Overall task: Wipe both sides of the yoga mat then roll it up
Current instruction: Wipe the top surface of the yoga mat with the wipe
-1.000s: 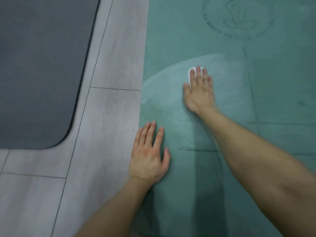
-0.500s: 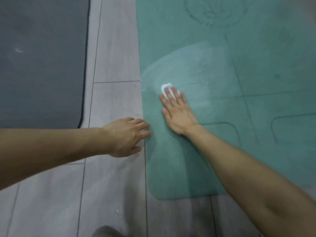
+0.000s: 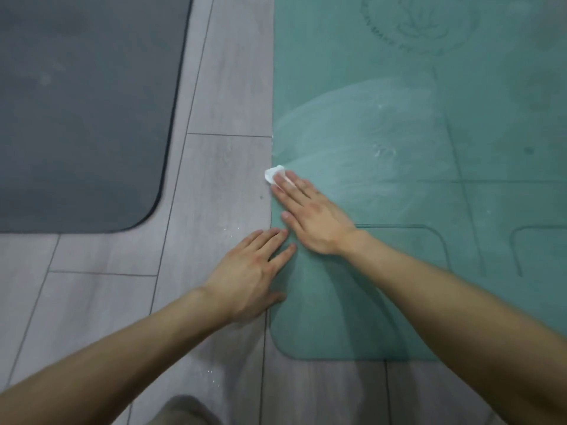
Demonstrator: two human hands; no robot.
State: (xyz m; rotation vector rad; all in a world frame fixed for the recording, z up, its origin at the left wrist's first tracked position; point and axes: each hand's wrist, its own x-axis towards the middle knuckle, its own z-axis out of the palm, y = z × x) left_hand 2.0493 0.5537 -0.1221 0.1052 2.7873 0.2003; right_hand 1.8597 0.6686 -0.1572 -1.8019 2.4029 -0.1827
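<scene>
R hand fingers straight, pressing wipe at mat L edge; L hand flat, straddling edge w/ floor.

Only writing I can spot is on the teal yoga mat: a round emblem printed near its far end, with lettering curving along the lower-left rim. "MAKE" is about readable, but the rest is too blurry.
</scene>
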